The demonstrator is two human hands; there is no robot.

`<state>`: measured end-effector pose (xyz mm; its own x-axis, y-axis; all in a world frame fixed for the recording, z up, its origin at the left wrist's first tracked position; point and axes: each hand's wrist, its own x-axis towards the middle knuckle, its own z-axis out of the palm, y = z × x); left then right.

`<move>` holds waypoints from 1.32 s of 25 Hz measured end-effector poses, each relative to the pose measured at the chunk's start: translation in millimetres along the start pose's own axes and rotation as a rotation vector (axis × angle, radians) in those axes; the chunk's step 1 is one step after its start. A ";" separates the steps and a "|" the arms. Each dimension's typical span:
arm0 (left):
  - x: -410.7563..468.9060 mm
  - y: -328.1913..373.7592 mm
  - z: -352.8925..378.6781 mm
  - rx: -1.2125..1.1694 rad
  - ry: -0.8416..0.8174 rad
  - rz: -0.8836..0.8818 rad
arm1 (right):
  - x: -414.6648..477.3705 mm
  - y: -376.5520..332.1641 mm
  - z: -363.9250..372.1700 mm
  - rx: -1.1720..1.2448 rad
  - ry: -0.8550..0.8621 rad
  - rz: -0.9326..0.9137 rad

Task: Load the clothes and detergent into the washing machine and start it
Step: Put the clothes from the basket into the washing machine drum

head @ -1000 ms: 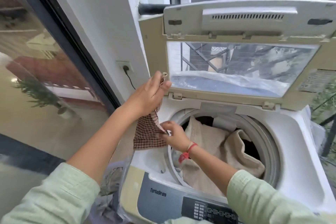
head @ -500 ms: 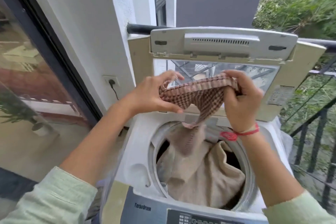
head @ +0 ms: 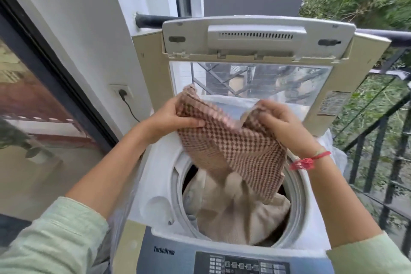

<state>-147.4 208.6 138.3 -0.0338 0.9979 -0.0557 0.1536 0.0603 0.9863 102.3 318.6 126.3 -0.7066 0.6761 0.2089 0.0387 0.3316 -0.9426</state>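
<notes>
A top-loading washing machine (head: 155, 187) stands in front of me with its lid (head: 255, 38) folded upright. Beige cloth (head: 240, 218) fills most of the drum. Above the drum opening I hold a red-and-white checked cloth (head: 231, 147) spread between both hands. My left hand (head: 171, 120) grips its left top edge. My right hand (head: 287, 127), with a red thread at the wrist, grips its right top edge. The cloth's lower end hangs down over the beige cloth. No detergent is in view.
The control panel (head: 240, 262) runs along the machine's near edge. A white wall with a socket and plugged cable (head: 122, 93) is at the left, beside a dark-framed glass door (head: 40, 100). A black metal railing (head: 382, 151) stands close on the right.
Both hands lifted the checked cloth from the machine's left side up over the drum and spread it wider; its lower end now hangs down toward the beige cloth.
</notes>
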 end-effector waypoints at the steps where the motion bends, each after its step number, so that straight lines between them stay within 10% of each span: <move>1: 2.6 -11.6 -3.4 -0.018 0.054 -0.017 | 0.6 9.9 -2.4 -0.097 -0.163 0.101; 3: 9.2 -30.7 -6.5 0.119 0.160 -0.067 | 3.0 38.9 -15.8 -0.366 -0.208 0.241; 5: 21.5 -48.0 -6.5 0.246 0.282 -0.081 | 9.2 56.8 -31.9 -0.537 0.114 0.302; 9: 40.6 -45.5 1.0 0.060 0.482 0.144 | 1.5 39.5 -48.3 -0.146 0.544 -0.019; 12: 28.6 -60.3 3.1 0.194 -0.028 0.111 | -28.2 28.5 -51.3 -0.199 -0.064 0.185; 15: 6.7 -110.1 30.3 0.888 -0.699 -0.292 | -59.3 76.0 -27.5 -0.581 -0.833 0.653; 18: -2.1 -144.9 65.0 1.138 -1.018 -0.636 | -72.5 119.0 21.3 -0.648 -1.242 0.839; 23: 10.5 -178.1 74.5 1.219 -0.697 -0.432 | -54.0 170.2 68.2 -1.137 -0.570 0.431; 26: 6.1 -205.4 80.7 1.286 -0.552 -0.365 | -73.7 236.8 84.8 -1.289 -0.825 0.734; 29: -1.2 -215.2 80.8 1.204 -0.542 -0.399 | -93.2 262.9 84.0 -0.952 -1.174 1.166; 33: -9.3 -193.2 69.8 1.086 -0.322 -0.233 | -74.9 226.3 75.1 -0.863 -0.863 0.914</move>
<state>-107.9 189.4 -62.7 0.0564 0.9105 -0.4096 0.9499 0.0774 0.3027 110.9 293.6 -122.2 -0.3841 0.3782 -0.8423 0.8490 0.5032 -0.1612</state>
